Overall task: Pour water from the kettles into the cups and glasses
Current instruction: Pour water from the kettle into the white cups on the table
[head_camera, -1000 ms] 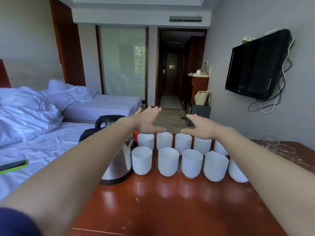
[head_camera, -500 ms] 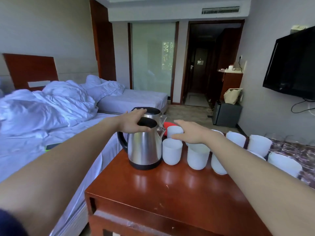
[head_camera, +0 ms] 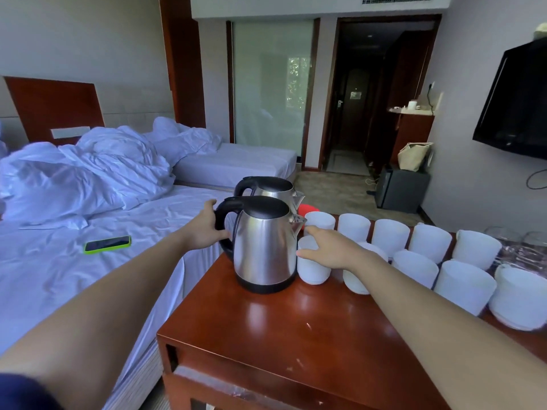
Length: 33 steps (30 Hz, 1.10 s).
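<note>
Two steel kettles with black lids stand at the left end of the wooden table (head_camera: 296, 335). My left hand (head_camera: 204, 229) curls round the black handle of the near kettle (head_camera: 263, 247), which stands on the table; the far kettle (head_camera: 272, 186) is right behind it. My right hand (head_camera: 331, 250) lies with straight fingers over the front-left white cup (head_camera: 313, 270), beside the near kettle's spout. Two rows of white cups (head_camera: 426, 241) run to the right. Clear glasses (head_camera: 509, 247) stand at the far right, blurred.
A red object (head_camera: 307, 208) peeks out behind the kettle spouts. A bed with rumpled white sheets lies left of the table, with a green-cased phone (head_camera: 107, 244) on it. A black TV (head_camera: 515, 105) hangs on the right wall.
The view swung left and down. My left hand dropped from the near kettle's lid to its handle and closed round it. My right hand moved down over the front-left cup.
</note>
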Available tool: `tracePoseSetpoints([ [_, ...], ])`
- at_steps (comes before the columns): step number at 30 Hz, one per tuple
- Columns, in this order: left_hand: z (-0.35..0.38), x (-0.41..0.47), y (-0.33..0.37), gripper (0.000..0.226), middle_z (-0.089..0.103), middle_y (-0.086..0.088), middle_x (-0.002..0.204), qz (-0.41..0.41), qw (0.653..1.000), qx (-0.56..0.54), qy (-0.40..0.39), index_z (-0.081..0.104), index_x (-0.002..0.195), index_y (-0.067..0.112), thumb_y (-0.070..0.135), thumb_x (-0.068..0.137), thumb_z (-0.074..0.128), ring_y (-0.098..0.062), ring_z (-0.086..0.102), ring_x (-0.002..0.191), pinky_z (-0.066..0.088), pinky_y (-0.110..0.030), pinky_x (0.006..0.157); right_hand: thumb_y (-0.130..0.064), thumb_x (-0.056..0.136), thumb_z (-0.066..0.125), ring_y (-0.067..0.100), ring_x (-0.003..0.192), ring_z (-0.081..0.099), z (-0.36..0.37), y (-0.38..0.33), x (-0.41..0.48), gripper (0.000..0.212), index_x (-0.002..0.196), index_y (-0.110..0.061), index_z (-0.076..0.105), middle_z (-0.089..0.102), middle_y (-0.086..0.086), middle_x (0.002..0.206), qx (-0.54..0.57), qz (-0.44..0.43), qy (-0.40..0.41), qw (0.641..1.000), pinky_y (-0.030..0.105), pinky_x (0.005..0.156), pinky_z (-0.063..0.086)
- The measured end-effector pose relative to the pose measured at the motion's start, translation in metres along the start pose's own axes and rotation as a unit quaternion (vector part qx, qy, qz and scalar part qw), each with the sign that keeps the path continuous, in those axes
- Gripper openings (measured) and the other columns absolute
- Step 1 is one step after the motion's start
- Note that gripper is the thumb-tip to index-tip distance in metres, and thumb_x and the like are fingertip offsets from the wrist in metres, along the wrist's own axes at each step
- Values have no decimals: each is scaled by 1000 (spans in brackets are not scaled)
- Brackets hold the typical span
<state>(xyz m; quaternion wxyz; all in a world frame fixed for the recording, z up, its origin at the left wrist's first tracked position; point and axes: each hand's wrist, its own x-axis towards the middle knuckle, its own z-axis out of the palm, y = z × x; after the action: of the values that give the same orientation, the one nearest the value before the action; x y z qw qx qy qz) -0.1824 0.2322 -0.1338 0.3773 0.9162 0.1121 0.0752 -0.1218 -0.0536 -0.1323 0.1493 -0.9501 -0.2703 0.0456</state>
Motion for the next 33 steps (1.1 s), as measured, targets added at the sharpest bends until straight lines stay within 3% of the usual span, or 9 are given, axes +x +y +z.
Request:
tracePoseSetpoints([
  [3,6,13,-7,56,52,-9,117,-34,997,-64,18,34,136,5,13,90,66,-23,52,109,39,-32,87,-50,88,59,26,101,61,6,1,6,52,127,-17,50,66,7,111,9,-3,6,1000,45,88,51],
  [5,13,22,-14,39,55,-9,109,-43,993,-100,50,44,121,7,14,90,66,-24,53,101,41,-35,85,-51,85,61,24,87,62,11,2,10,44,113,-18,53,65,5,96,19,-8,15,1000,46,82,52],
  [10,25,27,-18,6,60,-6,79,-41,967,-232,96,65,89,13,18,91,63,-23,58,80,46,-32,75,-48,80,68,17,124,53,18,-2,15,55,127,-23,57,59,-2,133,120,-11,36,992,38,102,44],
  [14,26,11,-23,21,49,-5,54,-14,948,-304,90,58,69,11,6,89,63,-21,48,58,39,-32,62,-73,60,58,15,131,45,24,-5,16,83,127,-25,58,54,1,134,138,-20,47,989,39,107,41],
  [19,30,-8,-19,28,39,11,43,-32,892,-400,209,59,68,14,-9,85,56,-6,33,42,34,-24,58,-56,80,67,16,149,13,25,-14,7,62,131,-23,57,49,-2,145,128,-56,44,989,38,116,24],
  [22,21,-18,-11,27,37,11,43,-39,880,-416,227,56,66,13,-8,83,55,-11,31,46,31,-25,56,-65,77,64,19,141,34,25,-19,0,62,126,-28,60,53,-2,138,139,-59,90,984,38,109,37],
  [24,12,-23,-6,24,32,8,44,-47,871,-426,240,54,67,13,-6,81,56,-13,27,48,28,-27,55,-58,83,63,16,132,46,24,-28,-9,62,135,-25,55,58,-5,136,160,-55,119,978,37,106,40],
  [29,-2,-34,9,26,26,2,52,-37,880,-407,241,46,66,16,-3,79,59,-13,24,46,24,-28,52,-43,86,67,9,118,59,36,-41,-34,66,145,-24,44,57,-7,139,245,-47,116,961,34,104,46],
  [33,5,-47,18,25,28,0,58,-33,895,-377,237,47,67,15,-2,79,60,-15,25,49,25,-26,51,-37,85,70,3,105,64,39,-39,-52,60,140,-24,51,61,-11,133,289,-14,115,950,26,98,47],
])
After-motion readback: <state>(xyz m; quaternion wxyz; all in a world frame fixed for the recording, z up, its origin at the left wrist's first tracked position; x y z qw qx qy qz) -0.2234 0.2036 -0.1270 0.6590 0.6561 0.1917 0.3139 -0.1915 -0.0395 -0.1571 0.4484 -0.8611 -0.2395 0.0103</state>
